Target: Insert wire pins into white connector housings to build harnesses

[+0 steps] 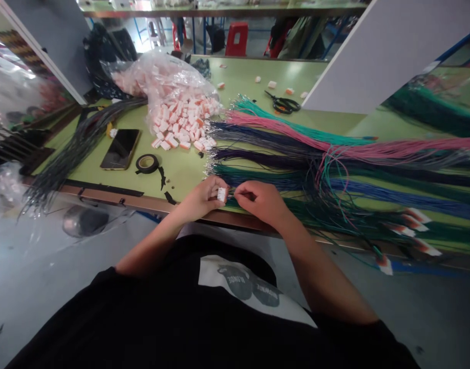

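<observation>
Near the front edge of the green table, my left hand [205,198] is closed around a white and orange connector housing [221,194]. Just to its right, the thumb and fingertips of my right hand [260,201] are pinched together on a thin wire [231,195], whose tip points at the housing. Whether the wire's end is inside the housing is too small to tell. Bundles of loose wires lie right behind my hands: pink [281,131], teal [296,124] and dark blue [254,136], with their metal ends toward the left.
Loose connector housings [183,120] spill from a clear plastic bag [169,77]. A phone [120,148], a roll of black tape [147,163] and grey wires [81,130] lie left. Scissors [283,104] rest behind the wires. Wired connectors [415,220] sit at the right front edge.
</observation>
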Motion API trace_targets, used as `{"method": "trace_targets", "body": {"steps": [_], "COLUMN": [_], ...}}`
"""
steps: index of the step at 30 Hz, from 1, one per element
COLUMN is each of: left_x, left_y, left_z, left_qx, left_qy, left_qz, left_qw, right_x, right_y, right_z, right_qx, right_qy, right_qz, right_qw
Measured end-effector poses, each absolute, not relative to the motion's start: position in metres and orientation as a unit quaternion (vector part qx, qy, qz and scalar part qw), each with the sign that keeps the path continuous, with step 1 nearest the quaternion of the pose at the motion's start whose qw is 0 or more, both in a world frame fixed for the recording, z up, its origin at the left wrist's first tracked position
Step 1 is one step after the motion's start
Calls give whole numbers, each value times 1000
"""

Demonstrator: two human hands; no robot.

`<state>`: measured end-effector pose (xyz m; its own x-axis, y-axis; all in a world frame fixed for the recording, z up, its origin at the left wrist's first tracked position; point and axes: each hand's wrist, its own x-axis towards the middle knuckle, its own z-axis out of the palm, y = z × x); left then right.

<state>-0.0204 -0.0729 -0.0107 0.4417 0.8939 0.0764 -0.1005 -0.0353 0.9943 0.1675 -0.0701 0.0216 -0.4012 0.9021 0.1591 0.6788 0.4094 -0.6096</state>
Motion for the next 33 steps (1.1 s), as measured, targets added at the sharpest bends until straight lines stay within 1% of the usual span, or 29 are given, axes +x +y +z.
{"method": "trace_targets", "body": {"steps": [5,11,19,23,27,29,33], "left_x": [-20,-19,-20,-21,-20,-20,-19], "left_y": [-73,-73,-72,-72,-72,-72,-72], "left_z": [-12,-14,-17,-15,-13,-12,-12], "left_qx": [587,581,593,578,551,550,557], "left_qy": [326,333,355,364,355,354,359], "left_qz": [418,420,410,406,414,416,411], "left_qw": [612,613,595,607,632,631,626], "right_x": [164,161,150,150,158,158,150], "right_y": [-68,-70,-76,-74,-68,-67,-71], "right_z": [17,18,12,13,16,14,7], "right_qx": [-495,-520,-524,-512,-473,-473,-482], "right_qy": [-807,-803,-818,-822,-821,-821,-824], "right_qz": [217,208,140,165,218,213,199], "right_qw": [238,204,191,190,235,240,221]}}
